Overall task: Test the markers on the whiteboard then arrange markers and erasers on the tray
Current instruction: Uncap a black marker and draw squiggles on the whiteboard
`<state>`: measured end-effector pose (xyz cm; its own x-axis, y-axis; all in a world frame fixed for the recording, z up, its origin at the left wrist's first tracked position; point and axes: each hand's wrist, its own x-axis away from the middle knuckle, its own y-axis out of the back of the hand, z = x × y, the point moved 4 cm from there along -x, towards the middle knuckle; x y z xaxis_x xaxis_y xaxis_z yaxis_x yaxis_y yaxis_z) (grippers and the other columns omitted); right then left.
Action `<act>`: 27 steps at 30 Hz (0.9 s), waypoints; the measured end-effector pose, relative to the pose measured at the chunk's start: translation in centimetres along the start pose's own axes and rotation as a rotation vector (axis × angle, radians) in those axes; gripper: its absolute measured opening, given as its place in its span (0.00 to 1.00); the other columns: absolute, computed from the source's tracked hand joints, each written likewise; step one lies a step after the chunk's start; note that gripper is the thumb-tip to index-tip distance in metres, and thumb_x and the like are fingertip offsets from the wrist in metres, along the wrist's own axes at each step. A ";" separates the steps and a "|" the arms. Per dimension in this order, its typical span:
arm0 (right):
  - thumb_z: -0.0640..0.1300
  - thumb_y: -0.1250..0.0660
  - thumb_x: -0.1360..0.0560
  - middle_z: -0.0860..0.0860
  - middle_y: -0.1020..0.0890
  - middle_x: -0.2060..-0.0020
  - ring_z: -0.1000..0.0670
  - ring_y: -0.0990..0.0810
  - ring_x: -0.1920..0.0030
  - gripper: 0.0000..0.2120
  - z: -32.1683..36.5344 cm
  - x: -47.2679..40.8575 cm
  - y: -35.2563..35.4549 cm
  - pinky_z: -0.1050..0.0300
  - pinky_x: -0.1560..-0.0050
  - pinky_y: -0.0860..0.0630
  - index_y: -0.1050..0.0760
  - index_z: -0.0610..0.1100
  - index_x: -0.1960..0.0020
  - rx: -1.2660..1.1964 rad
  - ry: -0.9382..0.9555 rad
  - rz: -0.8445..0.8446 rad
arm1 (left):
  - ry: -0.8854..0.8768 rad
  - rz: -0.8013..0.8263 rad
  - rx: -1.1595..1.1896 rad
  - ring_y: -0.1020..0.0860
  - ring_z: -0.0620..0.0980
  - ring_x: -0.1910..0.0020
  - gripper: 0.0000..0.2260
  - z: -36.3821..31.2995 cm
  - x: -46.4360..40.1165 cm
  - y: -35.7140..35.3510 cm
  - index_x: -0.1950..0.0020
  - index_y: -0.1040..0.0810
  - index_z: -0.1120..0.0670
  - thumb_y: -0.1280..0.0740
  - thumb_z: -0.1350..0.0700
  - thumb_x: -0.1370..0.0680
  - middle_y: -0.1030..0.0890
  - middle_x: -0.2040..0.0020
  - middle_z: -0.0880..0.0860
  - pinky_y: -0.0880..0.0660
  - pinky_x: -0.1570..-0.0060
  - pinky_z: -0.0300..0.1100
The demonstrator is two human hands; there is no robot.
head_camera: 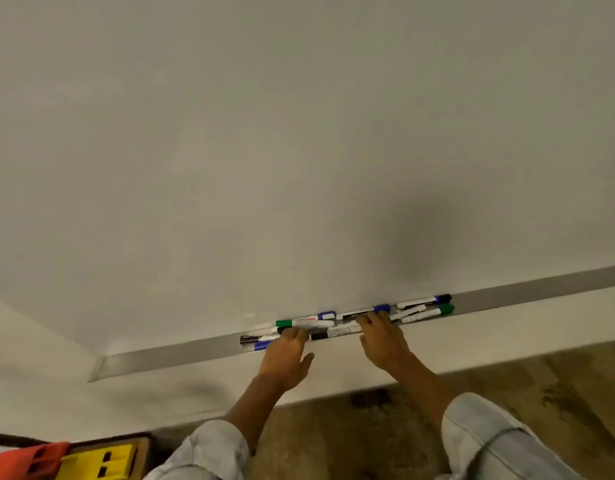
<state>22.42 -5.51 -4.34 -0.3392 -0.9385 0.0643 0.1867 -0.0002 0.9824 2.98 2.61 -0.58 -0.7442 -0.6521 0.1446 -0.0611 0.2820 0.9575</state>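
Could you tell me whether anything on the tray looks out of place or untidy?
Yes: the markers lie jumbled on the tray, overlapping at mixed angles with caps facing both ways. No eraser is visible there.

We see markers (347, 320) lying in the tray (167, 355) below the whiteboard (264, 133), spread left, right and between our left hand (287, 358) and right hand (382, 341).

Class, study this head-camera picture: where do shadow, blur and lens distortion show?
Head view: a soft dark shadow falls on the whiteboard above the right hand; the markers and both hands look smeared; the wide lens tilts the tray.
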 end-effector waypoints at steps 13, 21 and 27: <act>0.52 0.33 0.23 0.49 0.21 0.41 0.46 0.27 0.38 0.17 -3.7 -1.8 -1.6 0.53 0.47 0.24 0.26 0.47 0.36 -0.175 0.030 -0.004 | 0.056 0.062 -0.156 0.33 0.53 0.31 0.21 -2.8 -6.1 -3.7 0.28 0.33 0.53 0.35 0.58 0.21 0.29 0.30 0.54 0.32 0.33 0.46; 0.52 0.25 0.29 0.53 0.19 0.57 0.51 0.21 0.54 0.11 -4.7 -1.8 -1.2 0.62 0.57 0.25 0.23 0.48 0.53 -0.689 -0.176 -0.037 | 0.062 0.051 0.045 0.24 0.52 0.44 0.11 -2.0 -6.3 -1.4 0.38 0.24 0.56 0.37 0.60 0.20 0.26 0.38 0.54 0.26 0.41 0.43; 0.53 0.28 0.30 0.49 0.24 0.69 0.53 0.30 0.72 0.17 -1.8 -1.0 8.2 0.61 0.74 0.34 0.19 0.40 0.52 -1.825 -0.551 0.089 | -0.110 -0.067 0.534 0.23 0.48 0.63 0.08 -3.1 -3.6 7.6 0.49 0.18 0.57 0.36 0.57 0.22 0.19 0.61 0.51 0.24 0.58 0.44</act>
<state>25.98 -5.16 3.31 -0.4200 -0.7584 0.4985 0.6977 -0.6211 -0.3570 7.22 4.92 6.95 -0.7906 -0.6114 0.0337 -0.4182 0.5794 0.6996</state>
